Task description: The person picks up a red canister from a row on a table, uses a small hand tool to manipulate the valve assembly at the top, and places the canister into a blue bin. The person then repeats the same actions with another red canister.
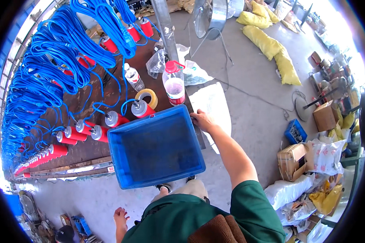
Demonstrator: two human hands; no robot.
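Note:
An empty blue plastic crate [158, 146] juts over the near edge of the brown table. At its far right corner my right hand [203, 120] is closed on the rim, with the fingertips partly hidden. Low beside my body hangs my left hand [121, 218], holding nothing, fingers loosely apart. Just beyond the crate stand red cylinders with silver caps [142, 108] and blue cords. A roll of yellowish tape [146, 98], a big bottle with a pink-red cap [174, 87] and a smaller clear bottle [134, 77] are behind them.
Thick coils of blue cable [48, 56] hang along the left. A metal post [164, 30] rises from the table, with a white sack [211, 111] on its right. Further off are a fan [210, 18], yellow sacks [267, 46] and an open cardboard box [293, 162].

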